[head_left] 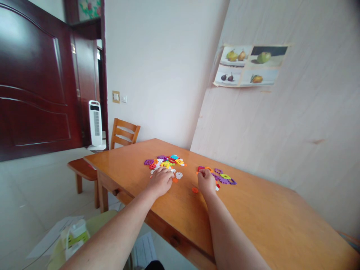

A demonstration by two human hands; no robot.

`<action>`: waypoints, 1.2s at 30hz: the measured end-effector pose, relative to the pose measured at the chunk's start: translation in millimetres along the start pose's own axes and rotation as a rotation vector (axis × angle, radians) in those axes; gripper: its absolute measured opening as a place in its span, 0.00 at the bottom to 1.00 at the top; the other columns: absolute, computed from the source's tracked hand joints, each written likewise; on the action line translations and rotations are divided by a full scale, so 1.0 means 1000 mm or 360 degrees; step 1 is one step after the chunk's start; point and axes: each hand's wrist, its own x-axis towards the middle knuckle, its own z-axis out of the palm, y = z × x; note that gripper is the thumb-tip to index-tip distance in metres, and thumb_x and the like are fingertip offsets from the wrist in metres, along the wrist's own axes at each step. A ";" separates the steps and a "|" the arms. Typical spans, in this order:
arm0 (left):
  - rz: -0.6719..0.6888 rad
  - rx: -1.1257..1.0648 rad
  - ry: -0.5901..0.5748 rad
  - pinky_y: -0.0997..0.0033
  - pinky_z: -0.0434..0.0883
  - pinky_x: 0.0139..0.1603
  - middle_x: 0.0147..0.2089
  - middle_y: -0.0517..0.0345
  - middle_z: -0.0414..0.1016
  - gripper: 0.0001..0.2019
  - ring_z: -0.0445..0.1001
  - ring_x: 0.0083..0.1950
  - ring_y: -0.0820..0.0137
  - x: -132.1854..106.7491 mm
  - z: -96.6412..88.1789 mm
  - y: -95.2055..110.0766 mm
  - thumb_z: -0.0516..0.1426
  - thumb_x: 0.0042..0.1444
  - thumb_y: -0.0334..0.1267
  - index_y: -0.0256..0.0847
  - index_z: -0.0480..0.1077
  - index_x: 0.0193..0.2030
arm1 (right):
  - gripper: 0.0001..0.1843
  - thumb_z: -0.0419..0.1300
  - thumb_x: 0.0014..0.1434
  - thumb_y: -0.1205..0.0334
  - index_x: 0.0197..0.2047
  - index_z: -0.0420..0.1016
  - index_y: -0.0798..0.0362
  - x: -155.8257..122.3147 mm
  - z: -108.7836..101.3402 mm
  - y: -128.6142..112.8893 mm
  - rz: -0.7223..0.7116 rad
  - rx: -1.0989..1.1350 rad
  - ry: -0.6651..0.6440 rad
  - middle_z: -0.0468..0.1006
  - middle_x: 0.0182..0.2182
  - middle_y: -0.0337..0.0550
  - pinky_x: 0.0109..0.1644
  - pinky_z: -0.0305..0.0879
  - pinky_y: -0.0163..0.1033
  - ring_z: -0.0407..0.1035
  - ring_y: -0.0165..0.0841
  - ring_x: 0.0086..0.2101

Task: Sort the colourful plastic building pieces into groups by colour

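A loose pile of small coloured plastic interlocking pieces (pixel 165 162) lies on the wooden table (pixel 253 217). My left hand (pixel 161 181) rests at the near edge of that pile with fingers curled down onto the pieces; what it holds is hidden. My right hand (pixel 206 182) is closed beside a joined strip of purple, green and orange pieces (pixel 222 176), touching its left end. A single orange piece (pixel 195 190) lies just left of my right wrist, and a white piece (pixel 179 175) sits between the hands.
A wooden chair (pixel 123 133) stands at the table's far end by a white tower heater (pixel 95 123) and a dark red door (pixel 36 82). A fruit poster (pixel 249 65) hangs on the wall. Papers and a white-green container (pixel 75 234) lie on the floor at left.
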 end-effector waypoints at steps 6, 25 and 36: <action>0.0071 0.0034 -0.0036 0.57 0.59 0.58 0.51 0.59 0.75 0.13 0.63 0.56 0.61 -0.002 0.000 0.001 0.53 0.56 0.34 0.51 0.77 0.42 | 0.12 0.52 0.56 0.61 0.39 0.74 0.53 -0.011 0.005 -0.011 -0.0029 -0.0099 -0.0800 0.75 0.23 0.38 0.27 0.58 0.31 0.69 0.29 0.23; 0.0187 -0.0065 -0.0122 0.55 0.56 0.60 0.52 0.65 0.76 0.10 0.61 0.61 0.60 -0.003 -0.013 0.009 0.54 0.57 0.36 0.53 0.75 0.42 | 0.12 0.49 0.63 0.56 0.38 0.73 0.49 -0.037 -0.003 -0.030 -0.0446 -0.0784 -0.0571 0.80 0.35 0.43 0.34 0.56 0.35 0.72 0.34 0.35; 0.0142 -0.0079 -0.0082 0.62 0.62 0.54 0.42 0.57 0.77 0.11 0.70 0.49 0.64 0.017 -0.018 -0.002 0.51 0.61 0.42 0.44 0.72 0.32 | 0.14 0.47 0.66 0.55 0.39 0.71 0.48 -0.027 -0.055 0.035 -0.0378 -0.0728 -0.0373 0.79 0.32 0.41 0.31 0.50 0.34 0.72 0.32 0.33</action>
